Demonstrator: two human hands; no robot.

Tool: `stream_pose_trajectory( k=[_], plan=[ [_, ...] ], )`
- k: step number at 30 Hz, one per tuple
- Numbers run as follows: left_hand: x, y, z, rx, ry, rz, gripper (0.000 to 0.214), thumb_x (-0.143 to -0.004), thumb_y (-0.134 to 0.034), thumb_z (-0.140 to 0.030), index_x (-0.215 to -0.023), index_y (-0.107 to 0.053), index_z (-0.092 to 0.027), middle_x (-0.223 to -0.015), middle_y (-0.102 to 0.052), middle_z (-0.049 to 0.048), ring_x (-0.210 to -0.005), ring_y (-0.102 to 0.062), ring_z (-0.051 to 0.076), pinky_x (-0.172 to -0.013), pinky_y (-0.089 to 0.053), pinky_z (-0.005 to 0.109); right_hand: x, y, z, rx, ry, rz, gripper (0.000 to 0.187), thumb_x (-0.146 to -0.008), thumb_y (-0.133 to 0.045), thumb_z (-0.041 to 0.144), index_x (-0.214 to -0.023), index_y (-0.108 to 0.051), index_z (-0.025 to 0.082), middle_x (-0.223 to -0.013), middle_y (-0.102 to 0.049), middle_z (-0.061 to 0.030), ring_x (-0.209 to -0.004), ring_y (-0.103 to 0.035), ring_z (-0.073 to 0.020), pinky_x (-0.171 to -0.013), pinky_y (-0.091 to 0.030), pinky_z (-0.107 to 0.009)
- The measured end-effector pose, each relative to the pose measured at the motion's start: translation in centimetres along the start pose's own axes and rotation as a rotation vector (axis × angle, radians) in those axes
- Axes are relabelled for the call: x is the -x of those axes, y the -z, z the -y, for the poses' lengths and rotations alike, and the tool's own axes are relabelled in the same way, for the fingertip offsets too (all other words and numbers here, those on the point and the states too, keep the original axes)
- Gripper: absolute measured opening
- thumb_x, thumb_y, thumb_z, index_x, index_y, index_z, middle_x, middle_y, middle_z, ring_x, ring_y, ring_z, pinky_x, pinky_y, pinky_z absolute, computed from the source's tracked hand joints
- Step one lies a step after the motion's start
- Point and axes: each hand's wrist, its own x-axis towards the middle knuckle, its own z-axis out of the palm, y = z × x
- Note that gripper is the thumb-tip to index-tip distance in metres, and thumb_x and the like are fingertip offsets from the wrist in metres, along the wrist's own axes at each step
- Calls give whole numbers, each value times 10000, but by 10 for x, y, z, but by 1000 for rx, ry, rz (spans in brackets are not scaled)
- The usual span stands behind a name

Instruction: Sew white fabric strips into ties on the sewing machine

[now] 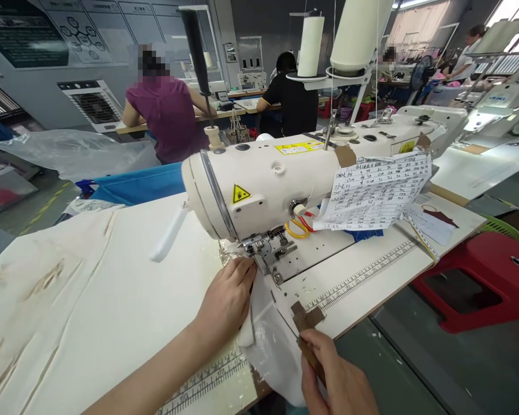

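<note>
White fabric (270,346) runs out from under the presser foot area of a white sewing machine (259,184) and hangs over the table's front edge. My left hand (227,297) is closed on the fabric, with its fingertips just beside the needle area. The needle itself is too small to make out. Lower right, my right hand (339,374) grips the brown handle of an awl (311,358). The awl's thin metal shaft points up and left over the fabric, toward the machine's foot.
Large white fabric (47,300) covers the table's left side. Handwritten paper (374,190) hangs on the machine, with yellow-handled scissors (297,229) behind. A ruler strip (363,268) runs along the table. Thread cones (358,37) stand above; a red stool (480,282) is right. Co-workers sit beyond.
</note>
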Motion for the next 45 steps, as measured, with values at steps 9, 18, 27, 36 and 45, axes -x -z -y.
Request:
stream_pose_trajectory(
  k=[9,18,27,36,45],
  plan=[
    [12,-4,6,-10,-47,-43,410,-945,-383,-100,-1288,-607,-79,-1284,-661,140,-1218,-574,277,-976,-535,436,-1,5,0,-36,0,19,369,-1003,-425,169,-1352,-426,288,-1011,-743,-67,-809,-747,-230,-432,-502,-237],
    [11,1,-1,14,4,36,438,-980,-357,-199,-1347,-551,-59,-1378,-579,162,-1312,-490,295,-1054,-475,458,-21,14,7,110,106,56,272,-1001,-396,144,-1240,-458,257,-919,-711,-35,-669,-712,-196,-451,-447,-256],
    [14,-4,-11,-42,36,19,450,-997,-332,-245,-1376,-507,-76,-1384,-553,177,-1342,-450,312,-1073,-444,462,-35,16,12,185,187,57,230,-1016,-353,150,-1215,-440,227,-903,-681,-24,-613,-665,-195,-474,-423,-292],
    [18,2,-19,-79,-32,8,441,-964,-377,-201,-1350,-535,-59,-1366,-580,171,-1318,-480,308,-1102,-376,467,-40,15,19,179,194,123,226,-993,-337,120,-1160,-438,233,-925,-651,-22,-625,-644,-189,-473,-415,-276],
    [16,0,-18,-41,6,-38,437,-977,-339,-212,-1324,-583,-110,-1318,-625,137,-1260,-525,276,-1123,-358,473,-52,8,22,196,243,45,215,-978,-305,118,-1092,-449,231,-813,-632,-16,-535,-611,-184,-430,-382,-260]
  ],
)
